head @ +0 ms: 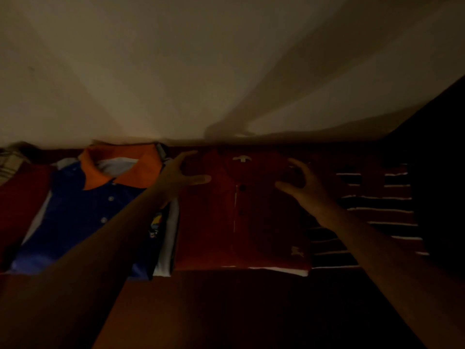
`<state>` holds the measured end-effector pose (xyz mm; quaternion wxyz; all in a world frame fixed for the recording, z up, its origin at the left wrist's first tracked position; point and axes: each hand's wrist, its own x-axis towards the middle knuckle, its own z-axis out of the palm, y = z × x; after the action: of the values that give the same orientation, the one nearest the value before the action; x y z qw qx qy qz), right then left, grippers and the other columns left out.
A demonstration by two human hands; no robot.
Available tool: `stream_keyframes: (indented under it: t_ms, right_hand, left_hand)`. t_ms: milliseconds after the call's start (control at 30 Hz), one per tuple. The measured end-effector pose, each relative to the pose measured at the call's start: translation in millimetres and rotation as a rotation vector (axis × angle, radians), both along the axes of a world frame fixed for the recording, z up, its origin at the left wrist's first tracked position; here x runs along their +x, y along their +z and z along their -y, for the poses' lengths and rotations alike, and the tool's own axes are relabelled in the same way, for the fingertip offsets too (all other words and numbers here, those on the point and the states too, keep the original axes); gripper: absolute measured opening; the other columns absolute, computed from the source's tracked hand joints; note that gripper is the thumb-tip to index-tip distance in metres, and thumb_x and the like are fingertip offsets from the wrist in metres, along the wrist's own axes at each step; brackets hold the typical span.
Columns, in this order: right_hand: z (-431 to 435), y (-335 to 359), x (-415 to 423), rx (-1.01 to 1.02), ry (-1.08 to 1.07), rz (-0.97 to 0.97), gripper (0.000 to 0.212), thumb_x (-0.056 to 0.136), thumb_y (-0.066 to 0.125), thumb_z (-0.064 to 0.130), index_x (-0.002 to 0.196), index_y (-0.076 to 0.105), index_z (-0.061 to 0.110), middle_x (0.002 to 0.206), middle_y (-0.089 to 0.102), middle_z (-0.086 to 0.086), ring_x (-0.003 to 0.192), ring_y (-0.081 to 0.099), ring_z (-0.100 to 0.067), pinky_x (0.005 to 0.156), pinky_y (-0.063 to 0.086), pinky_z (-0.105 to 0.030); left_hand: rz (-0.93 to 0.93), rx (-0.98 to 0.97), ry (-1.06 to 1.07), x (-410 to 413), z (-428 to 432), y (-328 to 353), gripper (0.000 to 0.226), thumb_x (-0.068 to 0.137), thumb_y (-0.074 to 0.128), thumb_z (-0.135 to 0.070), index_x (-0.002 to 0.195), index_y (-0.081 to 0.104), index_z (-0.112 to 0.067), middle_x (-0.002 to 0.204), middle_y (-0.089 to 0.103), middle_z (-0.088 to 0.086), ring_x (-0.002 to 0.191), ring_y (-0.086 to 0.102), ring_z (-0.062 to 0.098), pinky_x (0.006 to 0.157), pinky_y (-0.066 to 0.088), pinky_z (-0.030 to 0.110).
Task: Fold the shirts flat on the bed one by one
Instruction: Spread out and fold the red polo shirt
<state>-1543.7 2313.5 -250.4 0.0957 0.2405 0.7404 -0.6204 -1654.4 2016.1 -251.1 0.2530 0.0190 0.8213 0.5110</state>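
A folded dark red polo shirt lies on the bed in the middle, collar toward the wall, on top of a white layer. My left hand hovers by its left shoulder with fingers spread, holding nothing. My right hand hovers over its right shoulder, fingers loosely curved and empty. To the left lies a folded blue polo with an orange collar, crossed by my left forearm.
A dark striped cloth lies right of the red shirt. A checked fabric sits at the far left by the wall. The dark red bed sheet spreads in front. A pale wall rises behind the bed.
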Motion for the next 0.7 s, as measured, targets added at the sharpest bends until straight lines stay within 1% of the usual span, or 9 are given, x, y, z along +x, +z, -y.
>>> stream_keyframes:
  t_ms: [67,133,167,233,333,433,500,600,700]
  right_hand:
    - [7,-5,15,0.015,-0.02,0.013,0.083,0.085,0.077,0.026,0.151,0.03,0.041,0.144,0.038,0.008,0.122,0.044,-0.01,0.088,0.047,-0.03]
    - [14,-7,28,0.022,0.01,-0.035,0.096,0.082,0.08,0.021,0.154,0.019,0.041,0.151,0.029,0.013,0.13,0.033,-0.005,0.1,0.039,-0.03]
    - [17,-7,33,0.028,0.042,-0.053,0.1,0.081,0.08,0.018,0.155,0.016,0.042,0.155,0.024,0.014,0.135,0.029,-0.003,0.105,0.035,-0.03]
    - [21,-5,39,0.046,0.078,-0.065,0.101,0.082,0.078,0.011,0.156,0.015,0.038,0.162,0.018,0.01,0.144,0.024,-0.009,0.115,0.032,-0.037]
    - [21,1,40,0.126,0.055,-0.059,0.09,0.085,0.075,0.009,0.156,0.023,0.029,0.16,0.027,-0.001,0.147,0.028,-0.021,0.117,0.032,-0.048]
    - [27,0,40,0.638,0.118,-0.018,0.072,0.092,0.069,0.023,0.154,0.032,0.03,0.157,0.028,-0.011,0.144,0.03,-0.032,0.115,0.032,-0.054]
    - [36,-3,40,0.906,0.183,-0.065,0.062,0.097,0.057,0.041,0.153,0.031,0.036,0.164,0.012,-0.009,0.149,0.014,-0.035,0.116,0.019,-0.059]
    - [51,-18,37,0.916,0.363,-0.109,0.062,0.098,0.026,0.062,0.155,0.011,0.044,0.166,-0.015,0.002,0.152,-0.012,-0.023,0.119,0.007,-0.054]
    - [60,-41,42,0.904,0.434,-0.022,0.067,0.091,0.005,0.069,0.152,-0.013,0.046,0.162,-0.025,0.005,0.151,-0.017,-0.018,0.123,0.01,-0.049]
  left_hand:
    - [-0.026,-0.037,-0.003,10,-1,-3,0.092,0.073,0.087,-0.022,0.15,0.038,-0.03,0.133,0.046,-0.02,0.114,0.05,-0.002,0.081,0.048,0.012]
    - [-0.06,-0.085,-0.045,20,0,-5,0.107,0.069,0.09,-0.023,0.155,0.028,-0.033,0.154,0.032,-0.007,0.137,0.034,0.012,0.105,0.042,0.032]
    - [-0.073,-0.122,-0.067,26,0,-6,0.111,0.068,0.091,-0.022,0.156,0.024,-0.035,0.158,0.025,-0.001,0.141,0.028,0.017,0.109,0.038,0.038]
    - [-0.078,-0.191,-0.079,38,3,-6,0.112,0.07,0.09,-0.017,0.156,0.021,-0.039,0.154,0.021,0.008,0.136,0.027,0.021,0.104,0.038,0.042]
    - [-0.038,-0.207,-0.034,46,9,-3,0.106,0.075,0.087,-0.014,0.155,0.022,-0.038,0.151,0.015,0.012,0.136,0.026,0.029,0.106,0.039,0.046]
    - [-0.232,-0.471,-0.072,55,2,-3,0.092,0.083,0.08,-0.031,0.156,0.024,-0.032,0.161,-0.002,0.013,0.145,0.017,0.042,0.11,0.035,0.056]
    - [-0.428,-0.603,-0.076,64,-10,-6,0.081,0.091,0.059,-0.057,0.158,0.022,-0.031,0.166,-0.013,0.006,0.15,0.007,0.038,0.114,0.026,0.059]
    - [-0.495,-0.642,-0.316,79,-18,-27,0.082,0.091,0.021,-0.072,0.159,-0.003,-0.031,0.164,-0.025,-0.001,0.151,-0.021,0.027,0.123,-0.004,0.054]
    - [-0.474,-0.675,-0.372,82,-17,-50,0.082,0.091,0.014,-0.072,0.156,-0.015,-0.031,0.162,-0.028,-0.002,0.147,-0.032,0.029,0.12,-0.015,0.052]
